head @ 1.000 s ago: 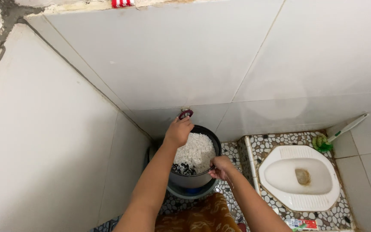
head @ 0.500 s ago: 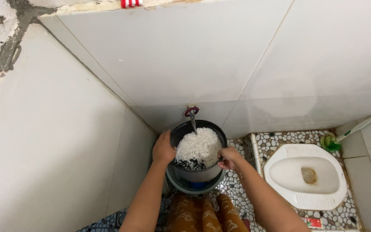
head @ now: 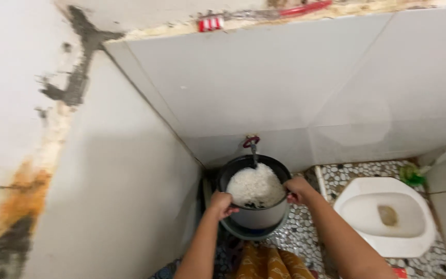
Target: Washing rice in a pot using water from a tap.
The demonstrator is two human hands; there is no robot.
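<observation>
Low in the middle of the frame, a pot (head: 256,199) of rice (head: 256,187) sits under a tap (head: 252,143). Left hand (head: 221,204) grips its left rim, right hand (head: 297,189) grips the right rim. Right of it lies a squat toilet (head: 388,214) on pebbled floor (head: 305,235).

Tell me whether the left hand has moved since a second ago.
Yes. The left hand has come down from the tap to the pot rim's left side, well below the tap.
</observation>
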